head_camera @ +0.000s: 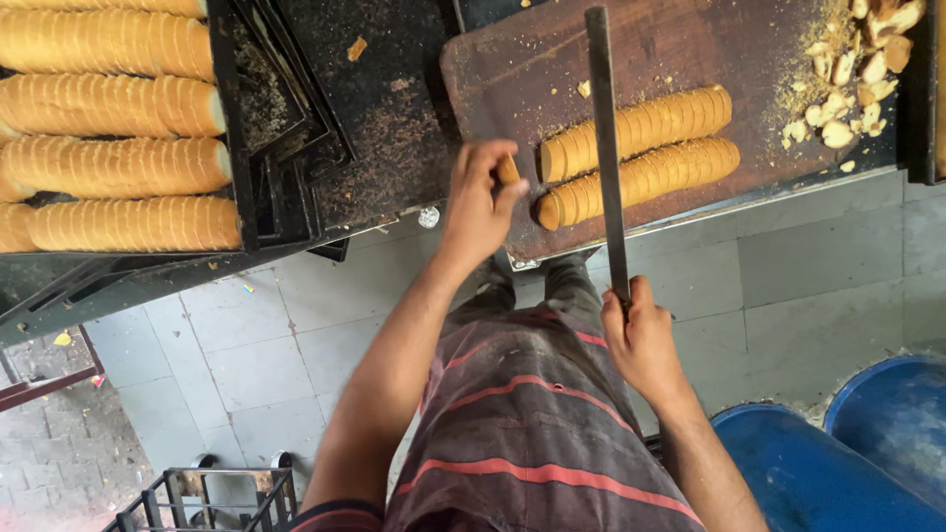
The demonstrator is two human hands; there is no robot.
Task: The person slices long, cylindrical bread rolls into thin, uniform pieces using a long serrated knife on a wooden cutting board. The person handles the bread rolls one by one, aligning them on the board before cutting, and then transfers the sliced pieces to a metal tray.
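The right hand (642,340) grips a long knife (605,148), blade pointing away across two sliced loaves (639,158) near the counter (680,44) edge; the left hand (480,202) pinches an end slice (507,170).

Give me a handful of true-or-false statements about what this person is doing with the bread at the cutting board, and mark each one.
1. The right hand grips the handle end of a long flat knife. True.
2. Two sliced bread logs lie side by side on the brown board. True.
3. The left hand rests flat on the floor tiles. False: it is up at the board, pinching a small end piece beside the near ends of the logs.
4. The black tray at the left is stacked with whole unsliced loaves. False: its bread logs show slice lines along their length.
5. Broken bits of bread are piled at the board's far right corner. True.
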